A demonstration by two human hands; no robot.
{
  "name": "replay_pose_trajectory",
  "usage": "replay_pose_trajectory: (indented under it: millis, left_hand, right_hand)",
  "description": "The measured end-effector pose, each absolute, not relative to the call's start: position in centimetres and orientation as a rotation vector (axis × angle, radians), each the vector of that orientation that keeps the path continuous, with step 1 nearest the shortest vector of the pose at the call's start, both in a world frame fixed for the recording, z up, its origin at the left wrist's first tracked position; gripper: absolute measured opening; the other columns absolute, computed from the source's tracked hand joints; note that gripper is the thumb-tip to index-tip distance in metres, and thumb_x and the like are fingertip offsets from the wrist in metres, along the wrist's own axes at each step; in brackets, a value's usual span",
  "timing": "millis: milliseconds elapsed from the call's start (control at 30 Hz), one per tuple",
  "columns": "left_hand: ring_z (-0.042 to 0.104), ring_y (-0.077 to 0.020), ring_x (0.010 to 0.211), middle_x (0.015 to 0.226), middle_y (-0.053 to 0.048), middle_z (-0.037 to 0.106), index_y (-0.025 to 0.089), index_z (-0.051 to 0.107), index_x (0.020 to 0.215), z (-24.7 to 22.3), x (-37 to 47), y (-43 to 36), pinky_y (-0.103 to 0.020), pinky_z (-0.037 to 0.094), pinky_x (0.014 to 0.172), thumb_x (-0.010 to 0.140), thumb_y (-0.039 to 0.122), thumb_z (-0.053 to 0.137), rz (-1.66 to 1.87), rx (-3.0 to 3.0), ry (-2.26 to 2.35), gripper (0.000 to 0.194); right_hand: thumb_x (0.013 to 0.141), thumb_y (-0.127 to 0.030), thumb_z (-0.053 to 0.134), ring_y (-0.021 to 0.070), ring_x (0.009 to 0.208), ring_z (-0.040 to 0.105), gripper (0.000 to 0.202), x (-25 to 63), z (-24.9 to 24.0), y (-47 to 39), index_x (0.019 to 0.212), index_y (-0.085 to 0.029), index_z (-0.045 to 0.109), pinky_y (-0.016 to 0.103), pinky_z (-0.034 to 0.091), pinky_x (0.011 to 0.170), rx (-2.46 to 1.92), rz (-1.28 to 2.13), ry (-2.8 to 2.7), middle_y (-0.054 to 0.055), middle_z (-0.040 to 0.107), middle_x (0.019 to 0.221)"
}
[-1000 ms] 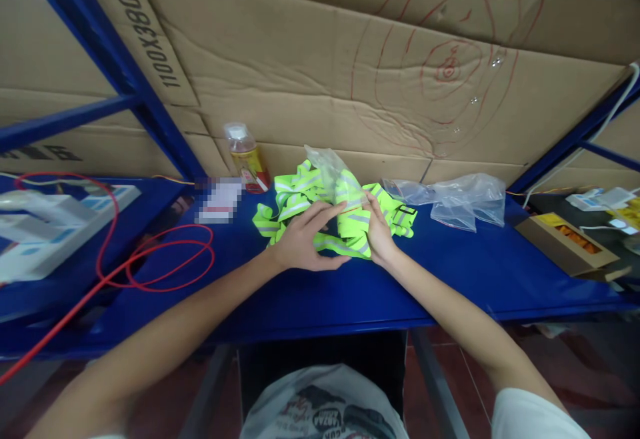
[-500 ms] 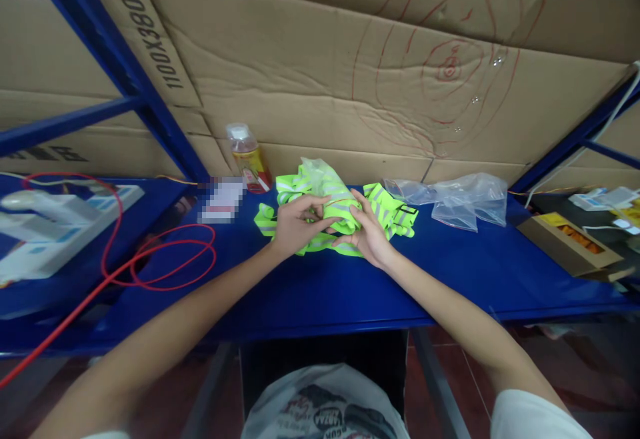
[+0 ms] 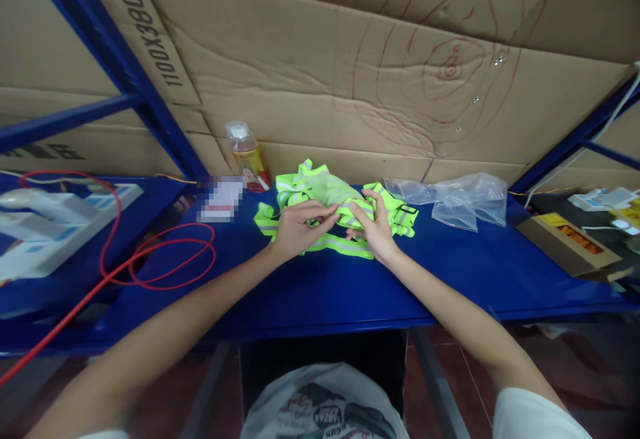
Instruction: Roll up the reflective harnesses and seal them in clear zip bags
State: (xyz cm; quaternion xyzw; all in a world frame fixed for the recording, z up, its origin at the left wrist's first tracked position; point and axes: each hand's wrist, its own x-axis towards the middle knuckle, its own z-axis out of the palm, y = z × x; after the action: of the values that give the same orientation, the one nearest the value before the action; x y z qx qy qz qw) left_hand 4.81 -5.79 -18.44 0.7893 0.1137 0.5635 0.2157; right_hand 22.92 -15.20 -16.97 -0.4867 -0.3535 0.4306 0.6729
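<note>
Cardboard panelling (image 3: 270, 52) is standing behind a blue counter (image 3: 460, 279), on which striped fluorescent straps (image 3: 303, 189) are lying heaped beside a bottle (image 3: 249, 160), the left hand (image 3: 296, 227) and right hand (image 3: 379, 230) each pinching them in a thumb-and-finger grip.

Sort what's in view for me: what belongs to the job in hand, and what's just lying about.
Belongs to the job:
fluorescent reflective straps, some inside a clear bag, held between the left hand and right hand
clear plastic bags by the cardboard wall, probably

Just lying about, it seems:
yellow-labelled bottle
red cable
cardboard box
</note>
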Motion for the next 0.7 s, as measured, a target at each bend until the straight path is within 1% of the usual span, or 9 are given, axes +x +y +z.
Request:
replay_pose_trajectory:
  millis: [133, 200, 300, 333, 400, 467, 500, 600, 700]
  left_hand:
    - [0.073, -0.0145, 0.069, 0.085, -0.003, 0.08, 0.025, 0.092, 0.105, -18.4, 4.7, -5.6, -0.027, 0.065, 0.064, 0.11, 0.037, 0.083, 1.554, 2.158, 0.307, 0.016]
    - [0.076, -0.015, 0.076, 0.099, -0.006, 0.08, 0.023, 0.091, 0.105, -18.4, 4.5, -5.1, -0.029, 0.071, 0.068, 0.105, 0.04, 0.088, 1.489, 2.117, 0.312, 0.017]
    - [0.08, -0.0181, 0.091, 0.121, -0.011, 0.074, 0.02, 0.088, 0.103, -18.6, 4.4, -4.6, -0.028, 0.074, 0.067, 0.096, 0.048, 0.096, 1.341, 2.019, 0.371, 0.03]
    - [0.08, -0.019, 0.094, 0.124, -0.012, 0.073, 0.019, 0.087, 0.107, -18.7, 4.3, -4.4, -0.026, 0.073, 0.065, 0.095, 0.049, 0.097, 1.295, 1.985, 0.384, 0.034]
    - [0.079, -0.0191, 0.096, 0.125, -0.012, 0.07, 0.021, 0.085, 0.125, -18.8, 4.3, -4.3, -0.022, 0.07, 0.062, 0.095, 0.049, 0.097, 1.229, 1.944, 0.395, 0.043]
    - [0.075, -0.0183, 0.096, 0.123, -0.01, 0.068, 0.025, 0.082, 0.143, -18.8, 4.3, -4.4, -0.023, 0.072, 0.065, 0.097, 0.049, 0.095, 1.204, 1.963, 0.386, 0.054]
    - [0.073, -0.018, 0.096, 0.121, -0.008, 0.066, 0.027, 0.081, 0.147, -18.9, 4.4, -4.5, -0.026, 0.073, 0.067, 0.098, 0.049, 0.094, 1.2, 1.992, 0.373, 0.055]
    - [0.071, -0.0172, 0.092, 0.114, -0.005, 0.063, 0.03, 0.085, 0.144, -19.0, 4.6, -4.8, -0.031, 0.075, 0.072, 0.105, 0.049, 0.088, 1.249, 2.09, 0.311, 0.043]
    - [0.07, -0.0163, 0.087, 0.107, -0.004, 0.064, 0.028, 0.088, 0.136, -19.1, 4.9, -5.2, -0.031, 0.072, 0.074, 0.108, 0.043, 0.085, 1.406, 2.213, 0.272, 0.032]
  right_hand:
    - [0.08, -0.059, 0.097, 0.0131, 0.067, 0.074, 0.077, 23.2, -17.1, -15.1, 0.138, -0.034, 0.052, 0.03, 0.069, 0.049, -1.109, 1.034, -0.869, 0.001, 0.069, 0.13]
    - [0.082, -0.054, 0.09, 0.0161, 0.076, 0.075, 0.069, 23.6, -17.2, -14.9, 0.137, -0.034, 0.054, 0.03, 0.069, 0.05, -1.076, 1.065, -0.878, 0.002, 0.068, 0.13]
    - [0.083, -0.047, 0.084, 0.0195, 0.092, 0.075, 0.06, 24.0, -17.6, -14.7, 0.136, -0.034, 0.059, 0.032, 0.072, 0.056, -1.026, 1.019, -0.904, 0.002, 0.062, 0.134]
    - [0.083, -0.046, 0.085, 0.0197, 0.094, 0.074, 0.06, 24.0, -17.7, -14.7, 0.136, -0.034, 0.06, 0.032, 0.073, 0.058, -1.018, 0.984, -0.923, 0.003, 0.06, 0.136]
    - [0.08, -0.045, 0.09, 0.0203, 0.097, 0.074, 0.067, 23.9, -17.7, -14.8, 0.139, -0.035, 0.06, 0.032, 0.074, 0.06, -1.015, 0.907, -0.968, 0.003, 0.059, 0.14]
    - [0.078, -0.043, 0.095, 0.022, 0.101, 0.076, 0.076, 23.8, -17.6, -15.0, 0.144, -0.035, 0.059, 0.033, 0.075, 0.062, -1.012, 0.848, -1.013, 0.005, 0.059, 0.147]
    - [0.078, -0.042, 0.096, 0.0231, 0.102, 0.076, 0.079, 23.7, -17.5, -15.1, 0.147, -0.036, 0.059, 0.034, 0.075, 0.063, -1.011, 0.826, -1.029, 0.006, 0.059, 0.152]
    - [0.078, -0.044, 0.097, 0.0265, 0.109, 0.076, 0.084, 23.6, -17.4, -15.1, 0.152, -0.034, 0.06, 0.037, 0.077, 0.066, -1.024, 0.782, -1.06, 0.009, 0.057, 0.163]
    - [0.077, -0.049, 0.096, 0.0311, 0.12, 0.072, 0.082, 23.8, -17.6, -14.8, 0.15, -0.029, 0.064, 0.041, 0.077, 0.075, -1.063, 0.689, -1.079, 0.012, 0.063, 0.16]
